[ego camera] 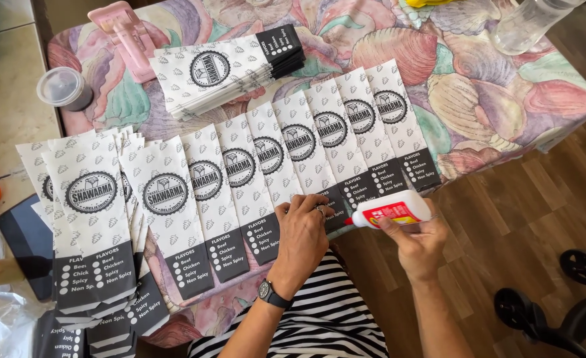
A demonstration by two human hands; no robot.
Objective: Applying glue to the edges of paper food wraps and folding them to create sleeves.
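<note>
A row of several white paper bags [293,159] with round black emblems and black bottom bands lies overlapped across the table. My left hand [301,235], with a ring and a wristwatch, presses flat on the black band of a bag near the row's middle. My right hand [417,242] grips a white glue bottle [393,209] with a red label. Its red nozzle points left at the bag edge beside my left fingers.
A stack of the same bags [220,69] lies at the back, another loose pile [94,219] at the left. A shell-patterned tablecloth [478,86] covers the table. There are also a pink object [124,33], a lidded cup [64,87], a clear bottle [525,23] and black wheels [551,292] on the wooden floor.
</note>
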